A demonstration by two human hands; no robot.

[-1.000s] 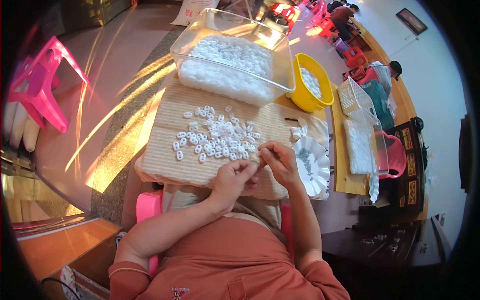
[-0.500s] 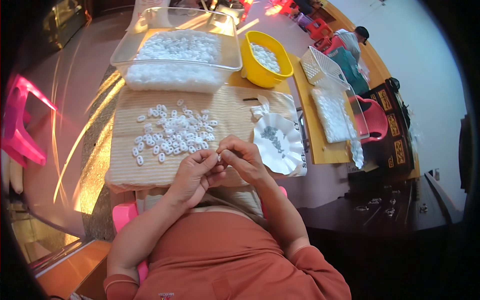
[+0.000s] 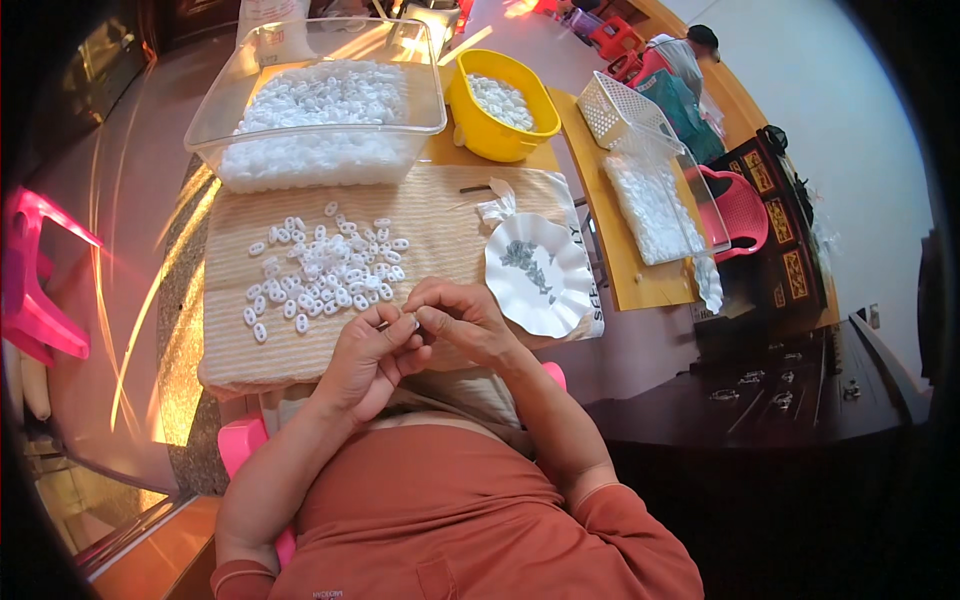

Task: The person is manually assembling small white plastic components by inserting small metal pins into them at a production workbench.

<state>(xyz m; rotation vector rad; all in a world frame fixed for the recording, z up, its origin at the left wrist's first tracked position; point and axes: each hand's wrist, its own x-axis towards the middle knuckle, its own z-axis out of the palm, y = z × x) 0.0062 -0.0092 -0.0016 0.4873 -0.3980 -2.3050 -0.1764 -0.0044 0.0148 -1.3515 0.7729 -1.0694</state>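
My left hand [image 3: 372,358] pinches a small white plastic piece [image 3: 413,322] between thumb and forefinger, mostly covered by the fingers. Against it from the right my right hand [image 3: 465,322] presses thumb and forefinger together; whatever lies between them is too small to make out. Beyond my hands, to the left, a loose heap of white oval pieces with two holes [image 3: 325,265] lies on the striped cloth [image 3: 245,355]. To the right, a white fluted dish [image 3: 562,305] carries a scatter of small dark grey parts [image 3: 530,268].
At the back stand a large clear bin [image 3: 415,135] and a yellow tub [image 3: 540,135], both holding white pieces. On the side table [image 3: 640,285] are a white mesh basket [image 3: 610,110] and a clear tray [image 3: 715,235] of white pieces. A pink stool [image 3: 45,285] is at left; a person [image 3: 685,65] sits far right.
The whole view has shifted, so the table and its things appear slightly further left. My hands stay together at the small piece, with only slight finger movement.
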